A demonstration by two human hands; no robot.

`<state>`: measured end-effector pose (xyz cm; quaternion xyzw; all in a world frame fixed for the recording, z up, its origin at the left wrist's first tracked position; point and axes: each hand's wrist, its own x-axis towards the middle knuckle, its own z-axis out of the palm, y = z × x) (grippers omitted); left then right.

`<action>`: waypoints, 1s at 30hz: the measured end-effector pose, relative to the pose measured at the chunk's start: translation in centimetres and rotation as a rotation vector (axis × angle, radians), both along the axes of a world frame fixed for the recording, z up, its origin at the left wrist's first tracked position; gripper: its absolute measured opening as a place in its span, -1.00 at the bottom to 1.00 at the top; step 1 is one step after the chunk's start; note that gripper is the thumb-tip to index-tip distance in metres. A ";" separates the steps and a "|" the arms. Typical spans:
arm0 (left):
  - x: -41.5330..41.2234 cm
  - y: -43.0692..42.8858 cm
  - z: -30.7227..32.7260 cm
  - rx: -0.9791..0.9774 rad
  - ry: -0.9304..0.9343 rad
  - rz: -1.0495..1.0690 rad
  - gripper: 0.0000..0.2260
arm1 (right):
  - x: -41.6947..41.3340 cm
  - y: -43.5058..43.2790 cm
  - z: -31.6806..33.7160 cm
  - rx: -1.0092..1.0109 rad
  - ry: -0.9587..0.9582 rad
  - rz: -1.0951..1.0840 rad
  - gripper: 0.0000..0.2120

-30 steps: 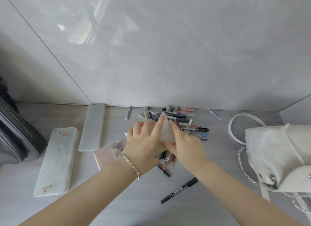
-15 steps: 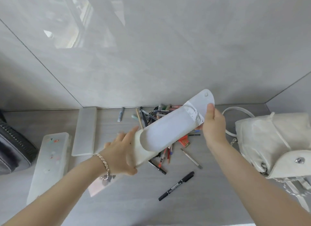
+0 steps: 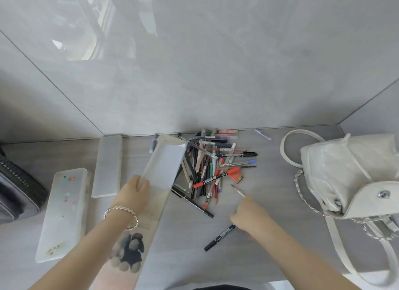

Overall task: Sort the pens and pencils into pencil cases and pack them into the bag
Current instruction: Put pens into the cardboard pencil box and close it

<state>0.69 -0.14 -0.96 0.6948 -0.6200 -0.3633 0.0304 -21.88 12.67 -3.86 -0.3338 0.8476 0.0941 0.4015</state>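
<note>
Head camera, looking down at a grey tabletop [image 3: 185, 259]. A long white pencil case [image 3: 166, 162] lies open and tilted, a shallow pale tray whose far end reaches the left edge of a loose pile of pens and pencils [image 3: 212, 166] near the wall. Its near part carries a dark plush-toy print [image 3: 130, 253]. The left hand [image 3: 131, 192] has its grip clenched on the tray's left rim. The right hand [image 3: 248, 214] hovers with curled fingers over a black marker [image 3: 218, 239], its fingertips touching the end of a thin pen [image 3: 237, 189]; whether that grip grasps the pen cannot be told. A white bag [image 3: 345, 171] sits to the right. Half a second ago both hands held the case raised over the pile; the right has since let go and dropped towards the marker.
</note>
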 end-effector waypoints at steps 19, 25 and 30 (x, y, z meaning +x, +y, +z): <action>2.5 1.4 1.6 -0.021 0.056 0.136 -0.76 | 10.1 -7.7 0.2 -0.431 0.077 0.738 -0.42; 3.1 1.8 1.7 -0.006 0.042 0.122 -0.81 | 10.2 -7.9 -0.5 -0.493 0.051 0.594 -0.58; 2.5 1.7 1.7 0.024 0.054 0.054 -0.84 | 7.2 -8.1 4.7 -0.898 -0.392 -0.004 -0.81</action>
